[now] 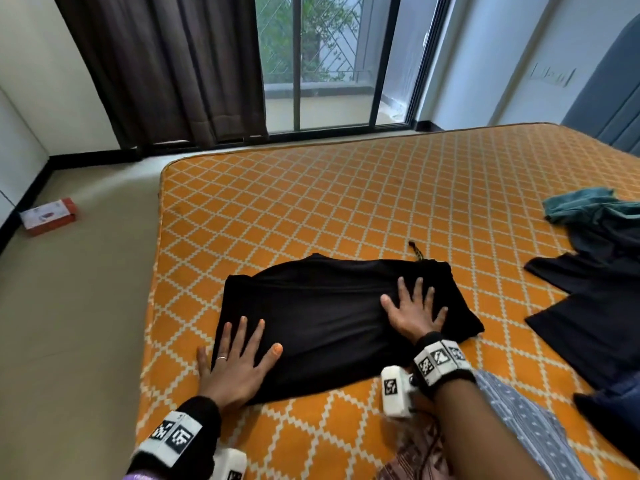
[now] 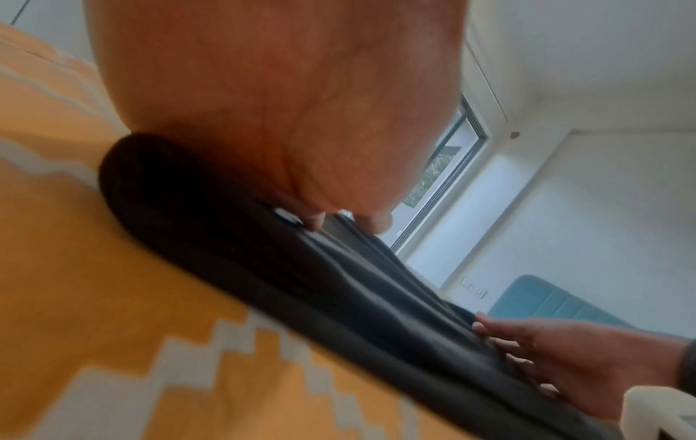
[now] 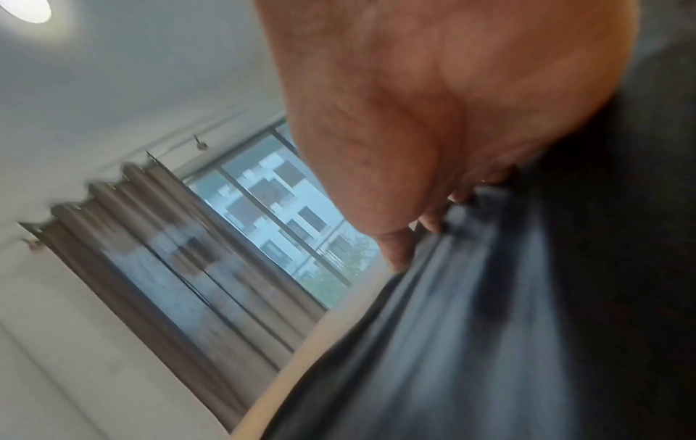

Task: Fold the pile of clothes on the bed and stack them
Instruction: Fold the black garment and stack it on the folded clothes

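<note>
A folded black garment (image 1: pixel 318 317) lies flat on the orange patterned bed (image 1: pixel 346 202), a drawstring (image 1: pixel 417 251) poking out at its far edge. My left hand (image 1: pixel 239 355) presses flat on its near left corner, fingers spread. My right hand (image 1: pixel 414 308) lies flat on its right part, fingers spread too. In the left wrist view my left hand (image 2: pixel 286 119) bears down on the black garment (image 2: pixel 339 282), with my right hand (image 2: pixel 557 357) lower right. The right wrist view is blurred: my right hand (image 3: pixel 433 119) rests on the black garment (image 3: pixel 527 327).
A pile of unfolded clothes (image 1: pixel 599 271), dark and teal, lies at the bed's right side. A red and white box (image 1: pixel 48 216) sits on the floor at left. Brown curtains (image 1: pixel 166 64) and a glass sliding door (image 1: pixel 332 57) stand beyond the bed.
</note>
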Demonstrator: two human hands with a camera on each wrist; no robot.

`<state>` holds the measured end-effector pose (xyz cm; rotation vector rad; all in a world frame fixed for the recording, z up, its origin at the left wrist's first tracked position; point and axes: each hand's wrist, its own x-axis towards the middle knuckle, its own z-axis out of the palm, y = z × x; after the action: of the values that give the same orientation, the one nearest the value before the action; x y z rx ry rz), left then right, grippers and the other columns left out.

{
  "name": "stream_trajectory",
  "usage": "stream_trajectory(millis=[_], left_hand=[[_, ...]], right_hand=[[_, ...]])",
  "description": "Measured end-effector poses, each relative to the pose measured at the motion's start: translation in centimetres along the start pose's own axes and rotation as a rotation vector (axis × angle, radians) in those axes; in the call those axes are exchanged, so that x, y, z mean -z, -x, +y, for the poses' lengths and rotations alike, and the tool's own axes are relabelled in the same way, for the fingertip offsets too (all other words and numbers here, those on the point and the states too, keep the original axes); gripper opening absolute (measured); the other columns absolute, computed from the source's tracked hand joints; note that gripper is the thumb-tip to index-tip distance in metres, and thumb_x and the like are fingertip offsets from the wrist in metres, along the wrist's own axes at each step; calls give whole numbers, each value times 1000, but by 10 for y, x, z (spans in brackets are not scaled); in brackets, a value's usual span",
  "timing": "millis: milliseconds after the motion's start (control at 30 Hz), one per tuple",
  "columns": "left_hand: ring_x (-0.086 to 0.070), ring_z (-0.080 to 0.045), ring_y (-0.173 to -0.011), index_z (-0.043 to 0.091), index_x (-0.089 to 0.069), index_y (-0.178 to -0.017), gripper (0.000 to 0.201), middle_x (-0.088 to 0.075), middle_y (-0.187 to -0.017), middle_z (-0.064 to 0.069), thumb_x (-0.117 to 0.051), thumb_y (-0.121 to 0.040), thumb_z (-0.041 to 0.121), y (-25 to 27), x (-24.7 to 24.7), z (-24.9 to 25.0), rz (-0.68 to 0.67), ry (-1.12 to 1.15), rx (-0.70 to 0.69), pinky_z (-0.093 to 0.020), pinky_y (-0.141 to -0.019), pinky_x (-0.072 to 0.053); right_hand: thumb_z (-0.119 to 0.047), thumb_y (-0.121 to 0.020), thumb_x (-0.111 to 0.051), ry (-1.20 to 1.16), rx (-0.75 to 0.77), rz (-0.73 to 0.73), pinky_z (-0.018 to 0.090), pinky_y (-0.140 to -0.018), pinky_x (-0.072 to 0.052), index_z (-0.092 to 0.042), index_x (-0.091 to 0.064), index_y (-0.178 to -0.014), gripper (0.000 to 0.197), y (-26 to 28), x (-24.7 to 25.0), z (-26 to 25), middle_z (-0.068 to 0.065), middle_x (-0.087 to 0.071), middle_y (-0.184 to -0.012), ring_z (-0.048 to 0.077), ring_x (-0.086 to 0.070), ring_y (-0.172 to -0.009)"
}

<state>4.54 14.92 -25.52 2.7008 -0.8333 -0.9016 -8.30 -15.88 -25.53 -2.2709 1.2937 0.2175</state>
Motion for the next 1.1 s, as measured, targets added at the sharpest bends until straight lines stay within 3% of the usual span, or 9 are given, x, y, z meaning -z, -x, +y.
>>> stream_trajectory(millis=[67, 167, 300, 467, 633, 833, 967, 1033, 1100], left_hand=[[26, -11, -149, 52, 5, -153, 84, 28, -159, 16, 0, -78, 89, 0, 5, -2, 50, 84, 1, -58, -115, 17], [8, -20, -154, 44, -15, -156, 62, 9, -167, 6, -25, -98, 66, 2, 9, -11, 189, 71, -10, -54, -122, -1], [-24, -27, -149, 39, -24, -154, 56, -15, -166, -2, -41, -102, 50, -2, 15, -20, 324, -66, 16, -44, -116, -31], [-53, -32, -121, 14, -43, -143, 59, -50, -137, -11, -60, -96, 43, -25, 30, -19, 470, 241, 112, -42, -96, -46], [-58, -24, -73, 11, -58, -90, 34, -66, -87, -7, -65, -92, 44, -45, 38, -25, 451, 369, 283, -35, -60, -40], [-64, -34, -90, 15, -60, -92, 22, -66, -96, -11, -62, -98, 36, -48, 49, -31, 502, 793, 271, -53, -83, -53], [-64, -35, -96, 22, -56, -96, 23, -65, -106, -11, -58, -98, 45, -45, 48, -46, 471, 847, 329, -57, -90, -54], [-63, -33, -98, 20, -56, -105, 37, -65, -108, -8, -56, -94, 56, -39, 47, -43, 395, 797, 360, -52, -90, -54], [-63, -31, -102, 15, -47, -116, 53, -62, -112, -3, -62, -89, 58, -29, 44, -33, 273, 744, 352, -45, -88, -53]], right_hand=[[-58, -102, -40, -116, 49, -2, 54, -122, -7, -23, -25, -159, 69, -6, 23, 3, 5, -8, -169, 28, -6, -155], [-41, -98, -59, -210, 197, 182, 38, -106, -41, -16, -62, -135, 44, -10, 59, 12, 7, -60, -140, 27, -53, -131], [-39, -96, -62, 90, 153, 182, 57, -108, -29, -37, -54, -140, 45, -20, 71, 31, 3, -47, -148, 31, -37, -138], [-46, -92, -68, 161, 59, 132, 57, -111, -22, -36, -59, -129, 39, -38, 67, 28, 8, -43, -143, 36, -31, -137], [-44, -88, -74, 109, 70, 180, 55, -106, -23, -26, -65, -97, 22, -56, 65, 24, 6, -64, -112, 37, -44, -126], [-43, -85, -75, 8, 149, 379, 45, -93, -26, -24, -70, -99, 24, -60, 71, 21, 8, -69, -107, 36, -54, -117], [-48, -87, -70, 179, 160, 377, 53, -105, -32, -22, -58, -130, 51, -42, 56, -6, 14, -50, -136, 38, -41, -130], [-58, -88, -64, 257, 343, 364, 50, -108, -32, -23, -46, -143, 67, -14, 38, -32, 11, -42, -147, 33, -35, -138], [-68, -89, -53, 210, 591, 121, 50, -117, -26, -27, -33, -153, 79, 23, 8, -57, 6, -32, -159, 29, -24, -149]])
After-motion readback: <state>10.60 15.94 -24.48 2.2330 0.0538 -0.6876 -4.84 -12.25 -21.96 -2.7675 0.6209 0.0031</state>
